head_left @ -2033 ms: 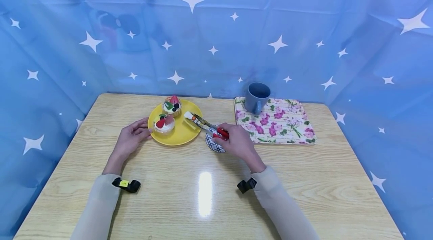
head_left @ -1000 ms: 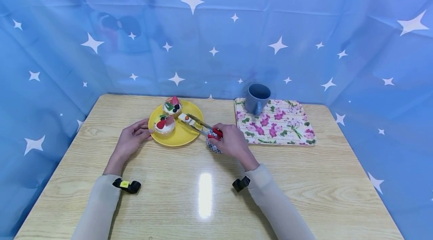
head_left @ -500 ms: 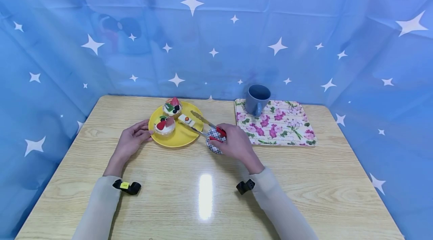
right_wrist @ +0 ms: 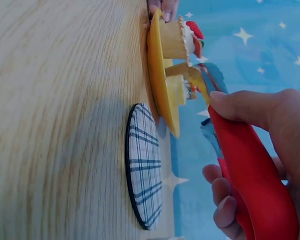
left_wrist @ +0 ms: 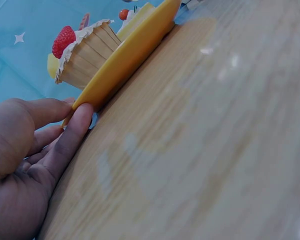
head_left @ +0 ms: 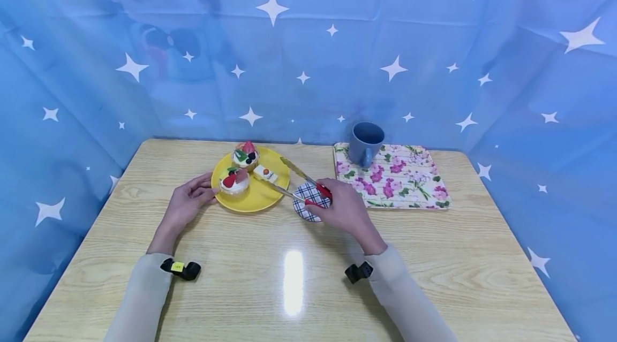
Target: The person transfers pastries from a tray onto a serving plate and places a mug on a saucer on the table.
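My left hand [head_left: 187, 200] pinches the left rim of a yellow plate [head_left: 250, 200]; the left wrist view shows thumb and finger at its edge [left_wrist: 127, 65]. On the plate sit two fruit-topped cupcakes, one at the back [head_left: 245, 156] and one in front [head_left: 234, 182]. Beside them lies a small white cake slice [head_left: 265, 173] with an orange topping. My right hand [head_left: 344, 208] grips red-handled tongs [head_left: 301, 173], whose arms are spread, with nothing held between their tips. The tips hang by the plate's right side. Below the tongs lies a round checked coaster [head_left: 305, 212], seen edge-on in the right wrist view [right_wrist: 145, 170].
A floral tray [head_left: 400, 176] lies at the back right of the wooden table [head_left: 231, 278]. On its left back corner stands a blue-grey mug [head_left: 366, 144]. A blue star-patterned curtain [head_left: 308, 53] hangs right behind the table's back edge.
The tongs carried the cake slice left toward the cupcakes, then their arms spread and let go of it on the plate. My right hand has since drawn back right; the left hand stays put.
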{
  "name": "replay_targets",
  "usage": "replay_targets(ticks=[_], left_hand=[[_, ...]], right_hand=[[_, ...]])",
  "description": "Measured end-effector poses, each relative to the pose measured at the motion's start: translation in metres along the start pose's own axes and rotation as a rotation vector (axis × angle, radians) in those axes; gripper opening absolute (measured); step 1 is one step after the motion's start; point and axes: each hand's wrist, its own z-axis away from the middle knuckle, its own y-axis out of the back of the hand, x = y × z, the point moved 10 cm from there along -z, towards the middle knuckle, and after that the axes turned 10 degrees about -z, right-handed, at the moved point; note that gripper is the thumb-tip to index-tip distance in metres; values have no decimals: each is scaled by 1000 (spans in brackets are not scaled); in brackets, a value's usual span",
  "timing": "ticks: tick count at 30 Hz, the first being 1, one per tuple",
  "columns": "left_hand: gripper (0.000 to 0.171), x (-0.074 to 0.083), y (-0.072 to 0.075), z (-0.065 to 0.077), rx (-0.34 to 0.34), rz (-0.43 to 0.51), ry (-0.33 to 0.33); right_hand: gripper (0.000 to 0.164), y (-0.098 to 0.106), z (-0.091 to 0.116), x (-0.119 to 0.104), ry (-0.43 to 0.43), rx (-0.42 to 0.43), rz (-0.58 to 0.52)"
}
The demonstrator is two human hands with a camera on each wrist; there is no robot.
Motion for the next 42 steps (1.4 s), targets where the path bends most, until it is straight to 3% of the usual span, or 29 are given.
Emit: replay_targets(ticks=[12,28,42], left_hand=[[64,-1,-2,1,-2,9,-6],[64,-3,-2,2,9,3,-9],[63,0,1,1,8,-25,-1]], right_hand=[[66,16,13,12,-74,20,-51],[57,35,25,25,-22,63,-77],[60,53,40,35,-57,105,-56]])
